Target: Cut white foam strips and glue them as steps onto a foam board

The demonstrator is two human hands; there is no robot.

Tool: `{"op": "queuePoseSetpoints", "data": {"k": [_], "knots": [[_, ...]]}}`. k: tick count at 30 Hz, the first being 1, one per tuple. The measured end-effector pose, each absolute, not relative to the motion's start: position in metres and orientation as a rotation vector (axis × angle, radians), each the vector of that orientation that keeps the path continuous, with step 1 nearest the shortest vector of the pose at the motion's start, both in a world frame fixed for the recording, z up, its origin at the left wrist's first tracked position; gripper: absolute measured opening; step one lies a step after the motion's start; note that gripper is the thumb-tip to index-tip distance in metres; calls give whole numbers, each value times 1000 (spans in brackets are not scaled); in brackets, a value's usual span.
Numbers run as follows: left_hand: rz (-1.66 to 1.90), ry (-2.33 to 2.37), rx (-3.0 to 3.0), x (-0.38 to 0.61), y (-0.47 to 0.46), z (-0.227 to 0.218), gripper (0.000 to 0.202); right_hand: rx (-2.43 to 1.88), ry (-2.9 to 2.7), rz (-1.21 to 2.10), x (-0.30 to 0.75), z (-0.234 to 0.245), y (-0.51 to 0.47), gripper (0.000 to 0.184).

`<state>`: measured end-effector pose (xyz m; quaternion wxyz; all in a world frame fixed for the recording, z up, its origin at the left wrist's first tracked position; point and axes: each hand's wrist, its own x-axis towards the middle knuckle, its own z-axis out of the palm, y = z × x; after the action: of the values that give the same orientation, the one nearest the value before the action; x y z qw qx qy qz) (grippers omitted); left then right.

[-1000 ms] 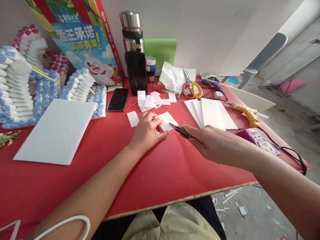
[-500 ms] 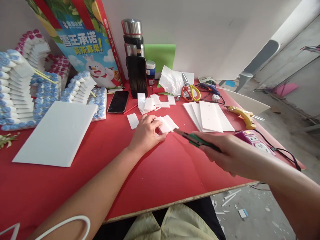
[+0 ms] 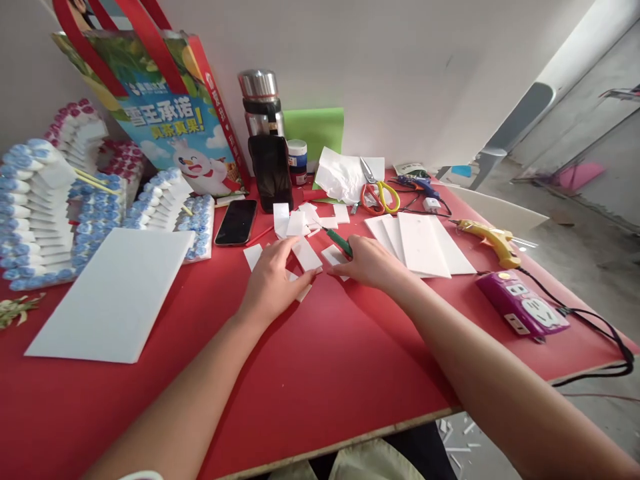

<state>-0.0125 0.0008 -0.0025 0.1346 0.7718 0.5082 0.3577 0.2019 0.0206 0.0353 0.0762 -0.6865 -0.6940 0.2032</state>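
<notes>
My left hand (image 3: 270, 280) is closed with thumb and fingers on a small white foam board piece (image 3: 307, 254). Another white piece shows partly beneath its thumb. My right hand (image 3: 369, 263) grips a green utility knife (image 3: 339, 241), the tip pointing up and left over the table. Under that hand's fingertips lies a second white rectangle (image 3: 331, 254), partly covered. A loose white rectangle (image 3: 253, 256) rests left of my left hand, and several small offcuts (image 3: 296, 223) are heaped just beyond both hands.
Large white boards lie left (image 3: 113, 293) and right (image 3: 425, 245) on the red table (image 3: 320, 373). Behind stand a thermos (image 3: 259, 87), a propped phone (image 3: 271, 172) and a printed bag (image 3: 175, 113). Scissors (image 3: 375, 190), a yellow glue gun (image 3: 487, 241) and a purple power strip (image 3: 523, 305) are to the right.
My right hand has moved left with the knife, onto the white pieces. The pieces, stacked together before, now lie apart between the hands. The view has tilted up slightly.
</notes>
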Motion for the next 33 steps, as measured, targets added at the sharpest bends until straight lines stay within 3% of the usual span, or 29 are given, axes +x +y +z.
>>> {"op": "queuePoseSetpoints", "data": {"k": [10,17,25,33], "knots": [[1680,1219,1577,-17,5,5,58,-1974,-1856,741,223,29,24,48],[1446,1158,1882,-8,-8,8,66,-1526,-1372,1401,223,29,20,30],[1260,1108,2334,3,-18,11,59,-1246,-1305,1610,206,29,10,10],[1220,1119,2358,0,-17,8,47,-1215,-1292,1630,211,30,13,21]]}}
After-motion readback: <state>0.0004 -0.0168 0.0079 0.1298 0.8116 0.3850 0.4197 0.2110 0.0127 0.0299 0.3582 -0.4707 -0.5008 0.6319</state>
